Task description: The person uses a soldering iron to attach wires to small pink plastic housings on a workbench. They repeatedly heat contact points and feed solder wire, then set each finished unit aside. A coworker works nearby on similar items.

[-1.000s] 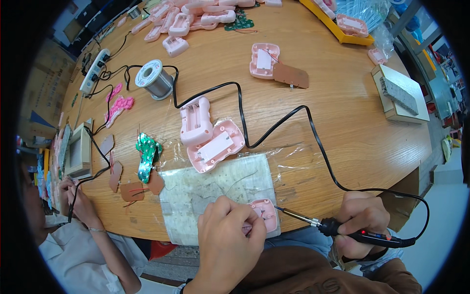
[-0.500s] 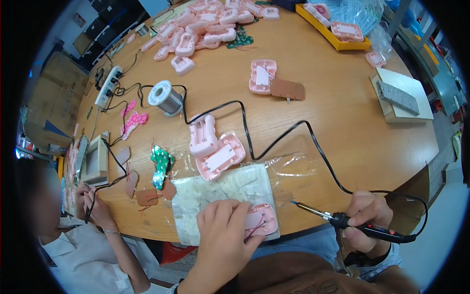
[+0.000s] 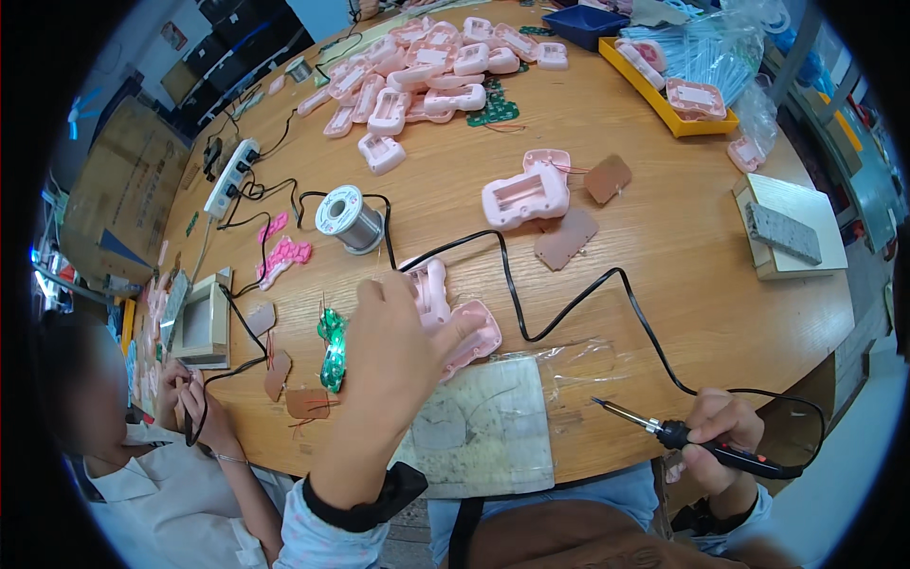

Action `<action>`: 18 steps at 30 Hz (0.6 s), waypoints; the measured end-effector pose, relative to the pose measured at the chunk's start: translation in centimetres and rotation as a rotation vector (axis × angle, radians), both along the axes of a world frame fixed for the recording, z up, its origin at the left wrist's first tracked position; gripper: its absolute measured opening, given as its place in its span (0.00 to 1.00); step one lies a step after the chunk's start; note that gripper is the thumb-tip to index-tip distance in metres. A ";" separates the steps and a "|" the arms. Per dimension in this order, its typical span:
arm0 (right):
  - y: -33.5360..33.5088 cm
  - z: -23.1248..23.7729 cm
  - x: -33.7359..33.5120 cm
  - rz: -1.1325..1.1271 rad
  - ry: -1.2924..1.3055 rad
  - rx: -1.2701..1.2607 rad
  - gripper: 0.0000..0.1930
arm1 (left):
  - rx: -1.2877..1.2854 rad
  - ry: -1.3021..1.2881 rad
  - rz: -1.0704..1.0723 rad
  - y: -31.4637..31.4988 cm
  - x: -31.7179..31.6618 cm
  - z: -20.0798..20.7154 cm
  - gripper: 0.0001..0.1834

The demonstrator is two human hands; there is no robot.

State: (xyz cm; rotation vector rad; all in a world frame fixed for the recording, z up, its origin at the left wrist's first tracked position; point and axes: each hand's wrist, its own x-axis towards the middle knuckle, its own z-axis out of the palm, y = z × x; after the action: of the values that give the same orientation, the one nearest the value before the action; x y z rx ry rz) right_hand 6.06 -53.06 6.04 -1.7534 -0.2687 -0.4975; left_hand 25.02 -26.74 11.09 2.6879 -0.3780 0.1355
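My left hand hangs over two pink plastic shells, thumb spread away from the fingers, with nothing visible in its grasp. It partly covers the battery-slot shell and the open half shell; I cannot tell whether it touches them. In my right hand is a black soldering iron, its tip pointing left above the table edge. Before me lies a stained whitish work mat. Farther off, stacked pink shells sit with brown circuit boards wired or lying beside them.
The iron's black cord loops across the wooden table. A solder spool stands beyond my left hand, with green boards nearer. Pink shells are heaped at the back; a yellow tray stands back right. A co-worker sits at left.
The pink shell has left my left hand and the mat; a shell now lies on the stack farther back. My left hand has moved up over the two shells. The right still holds the iron.
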 end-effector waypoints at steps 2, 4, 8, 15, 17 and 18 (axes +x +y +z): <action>0.0 0.0 0.1 0.003 -0.021 -0.033 0.12 | -0.024 0.097 0.012 0.8 0.2 -1.3 0.23; 0.1 0.1 0.2 -0.006 -0.030 -0.040 0.11 | -0.327 0.282 0.107 2.6 0.2 -1.1 0.20; 0.6 0.3 0.3 -0.005 -0.051 -0.022 0.11 | -0.957 0.811 0.109 6.7 -1.1 1.6 0.17; 1.7 0.5 -0.3 0.003 -0.065 -0.017 0.12 | -0.918 1.112 0.083 6.8 -7.1 0.8 0.20; 1.8 0.7 -0.4 0.008 -0.056 -0.043 0.12 | -0.537 0.948 -0.032 6.5 -8.4 0.1 0.20; 1.9 0.8 -0.5 0.014 -0.050 -0.040 0.12 | -0.386 0.668 -0.264 6.4 -8.7 0.0 0.19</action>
State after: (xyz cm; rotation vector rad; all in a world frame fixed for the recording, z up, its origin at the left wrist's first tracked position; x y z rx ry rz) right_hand 5.57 -51.17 6.82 -1.7782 -0.3275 -0.5297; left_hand 16.36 -20.30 11.10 2.1177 -0.4287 -0.6767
